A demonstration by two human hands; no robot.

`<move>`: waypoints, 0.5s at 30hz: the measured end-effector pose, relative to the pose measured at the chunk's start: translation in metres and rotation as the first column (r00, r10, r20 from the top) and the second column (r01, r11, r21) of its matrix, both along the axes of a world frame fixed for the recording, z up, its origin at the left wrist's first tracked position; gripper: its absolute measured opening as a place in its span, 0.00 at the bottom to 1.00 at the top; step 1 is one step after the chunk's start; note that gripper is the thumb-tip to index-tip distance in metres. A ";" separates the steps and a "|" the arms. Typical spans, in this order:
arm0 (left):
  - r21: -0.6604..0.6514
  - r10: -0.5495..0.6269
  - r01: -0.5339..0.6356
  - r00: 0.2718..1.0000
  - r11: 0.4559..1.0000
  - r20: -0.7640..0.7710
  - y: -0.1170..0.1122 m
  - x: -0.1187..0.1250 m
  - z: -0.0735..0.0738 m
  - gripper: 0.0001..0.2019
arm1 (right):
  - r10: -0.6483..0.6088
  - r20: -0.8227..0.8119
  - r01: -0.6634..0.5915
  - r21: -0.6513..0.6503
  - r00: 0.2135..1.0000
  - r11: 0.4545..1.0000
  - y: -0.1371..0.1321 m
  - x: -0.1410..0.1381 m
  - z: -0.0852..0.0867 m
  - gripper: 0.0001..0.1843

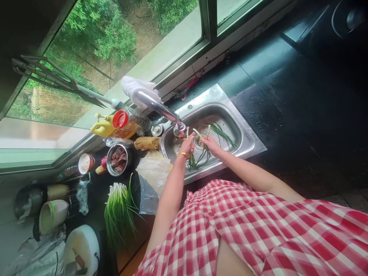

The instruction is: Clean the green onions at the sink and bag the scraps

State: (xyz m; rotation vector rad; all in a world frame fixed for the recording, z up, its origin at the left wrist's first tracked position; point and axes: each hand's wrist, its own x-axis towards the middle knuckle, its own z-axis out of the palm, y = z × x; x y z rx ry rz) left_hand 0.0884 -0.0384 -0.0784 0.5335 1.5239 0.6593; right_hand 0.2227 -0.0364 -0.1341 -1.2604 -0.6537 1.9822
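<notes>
Both hands are over a steel sink [246, 135], just under the tap spout [179, 129]. My left hand [188, 145], with a gold bangle at the wrist, is closed on the white end of a green onion [191, 161]. My right hand [209, 144] pinches another green onion stalk [207, 132] beside it. More green onions [223, 134] lie across the sink bottom, their leaves trailing toward the front and the right.
A bundle of green onions [119, 207] lies on the dark counter at left, next to plastic bags [153, 170]. A steel bowl of red pieces [118, 160], a loofah scrubber [146, 143], a yellow bottle [115, 124] and jars stand near the window. Wet black counter [287, 103] extends right.
</notes>
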 end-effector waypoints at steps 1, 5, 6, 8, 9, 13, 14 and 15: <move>-0.005 0.021 -0.021 1.000 1.000 -0.005 0.000 0.002 -0.001 0.31 | 0.009 0.003 -0.009 0.013 1.000 1.000 0.000 -0.001 0.001 0.22; 0.049 0.125 -0.124 0.992 0.991 -0.030 0.002 0.005 -0.006 0.19 | 0.050 0.029 -0.053 0.088 0.998 0.995 -0.001 -0.006 0.001 0.22; 0.080 0.140 -0.137 0.989 0.987 -0.043 0.002 0.005 -0.007 0.16 | 0.064 0.054 -0.070 0.119 0.996 0.990 -0.001 -0.007 0.000 0.22; 0.139 0.150 -0.138 0.985 0.981 -0.081 0.004 0.005 -0.009 0.13 | 0.117 0.122 -0.139 0.190 0.986 0.972 -0.003 -0.009 -0.004 0.21; 0.162 0.147 -0.129 0.983 0.978 -0.108 0.004 0.004 -0.010 0.12 | 0.158 0.149 -0.188 0.219 0.976 0.957 -0.005 -0.009 -0.005 0.20; 0.163 0.113 -0.084 0.978 0.983 -0.176 0.003 0.001 -0.010 0.18 | 0.352 0.094 -0.364 0.199 0.931 0.910 -0.009 -0.006 -0.004 0.22; 0.142 0.104 -0.075 0.973 0.987 -0.206 0.003 0.000 -0.009 0.20 | 0.385 0.061 -0.390 0.170 0.921 0.905 -0.010 -0.006 -0.002 0.23; 0.122 0.096 -0.066 0.961 0.990 -0.259 0.002 -0.001 -0.008 0.21 | 0.408 0.034 -0.408 0.138 0.913 0.902 -0.010 -0.006 -0.001 0.22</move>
